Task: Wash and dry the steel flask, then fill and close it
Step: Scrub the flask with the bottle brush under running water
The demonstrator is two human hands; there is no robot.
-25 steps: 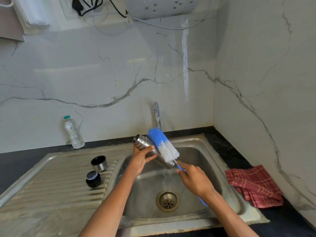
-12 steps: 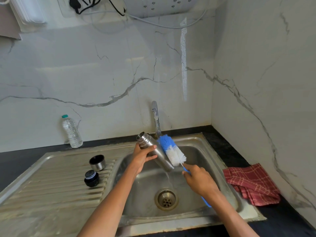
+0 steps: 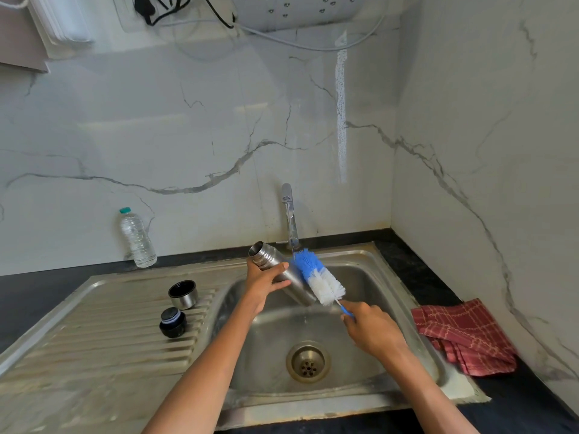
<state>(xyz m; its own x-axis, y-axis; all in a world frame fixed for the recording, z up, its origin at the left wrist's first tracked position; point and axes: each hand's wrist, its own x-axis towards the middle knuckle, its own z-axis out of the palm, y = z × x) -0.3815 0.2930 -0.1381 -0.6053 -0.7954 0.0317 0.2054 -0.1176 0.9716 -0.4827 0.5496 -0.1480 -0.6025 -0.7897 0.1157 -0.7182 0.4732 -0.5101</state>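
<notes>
Your left hand [image 3: 263,281] wraps its grip round the smooth steel flask [image 3: 282,270], tilted over the sink [image 3: 369,261]; your right hand [image 3: 372,328] pinches the fluffy blue-white bottle brush [image 3: 318,280] against its side.

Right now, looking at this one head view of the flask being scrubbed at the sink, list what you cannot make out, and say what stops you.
1. Inside of the steel flask: its mouth faces away.
2. Flask's base: hidden behind the bottle brush.
3. Brush handle: mostly covered by the right hand.
4. Tap water: only a thin trickle shows below the flask; too faint higher up.
5. Label on the plastic bottle: too small.
6. Wall fittings at the top: cut off by the frame edge.
</notes>
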